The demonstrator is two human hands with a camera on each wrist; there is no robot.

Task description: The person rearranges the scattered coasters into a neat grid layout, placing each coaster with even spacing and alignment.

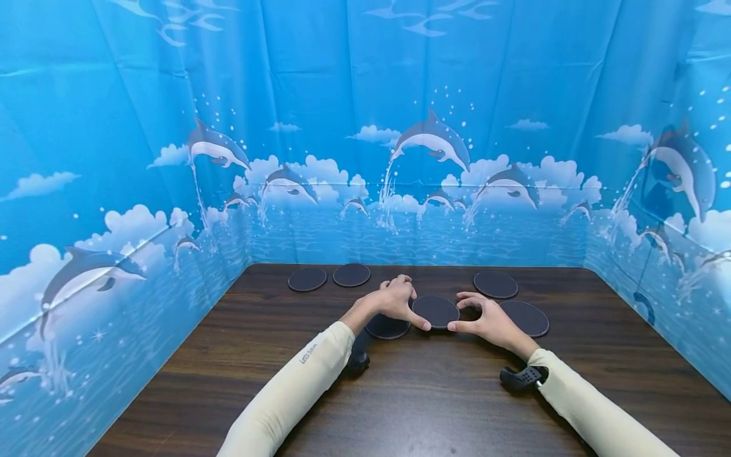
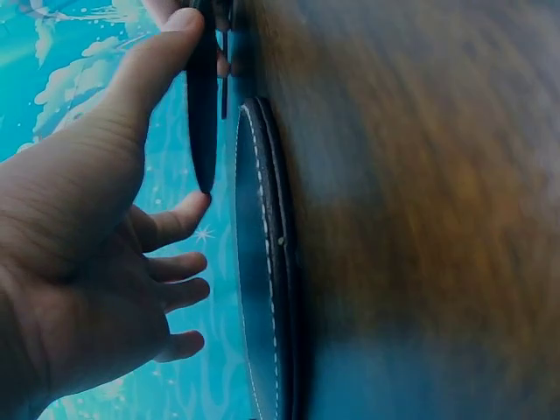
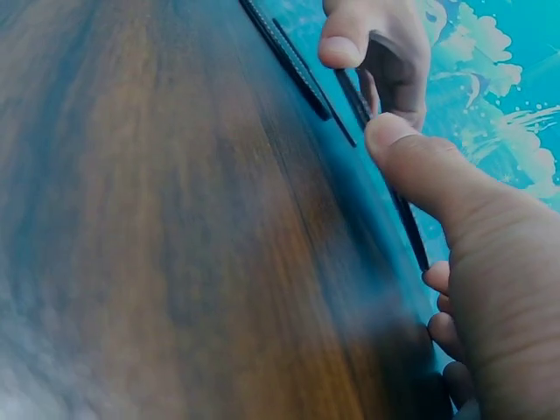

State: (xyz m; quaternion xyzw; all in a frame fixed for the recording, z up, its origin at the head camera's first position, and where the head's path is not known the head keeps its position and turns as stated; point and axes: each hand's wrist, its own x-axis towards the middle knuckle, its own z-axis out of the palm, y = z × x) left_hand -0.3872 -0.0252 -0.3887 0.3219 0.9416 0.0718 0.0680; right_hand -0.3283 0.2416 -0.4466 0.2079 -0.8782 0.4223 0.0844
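A round black coaster [image 1: 436,311] with pale edge stitching is held between both hands, raised off the table in the wrist views. My left hand [image 1: 395,299] grips its left side, with thumb at the near edge and index finger farther round the rim. On the opposite side, my right hand [image 1: 488,321] pinches the rim with thumb and fingers. Below the left hand lies another coaster [image 1: 389,328], partly covered by that hand; the left wrist view shows its stitched rim [image 2: 267,227] close up. Beside the right hand is one more coaster [image 1: 526,318].
Two coasters lie at the back left, one farther left [image 1: 307,279] and one near the back edge [image 1: 351,275]. Another coaster [image 1: 495,285] lies at the back right. The dark wooden table [image 1: 434,406] is bordered by a blue dolphin-print curtain [image 1: 365,127].
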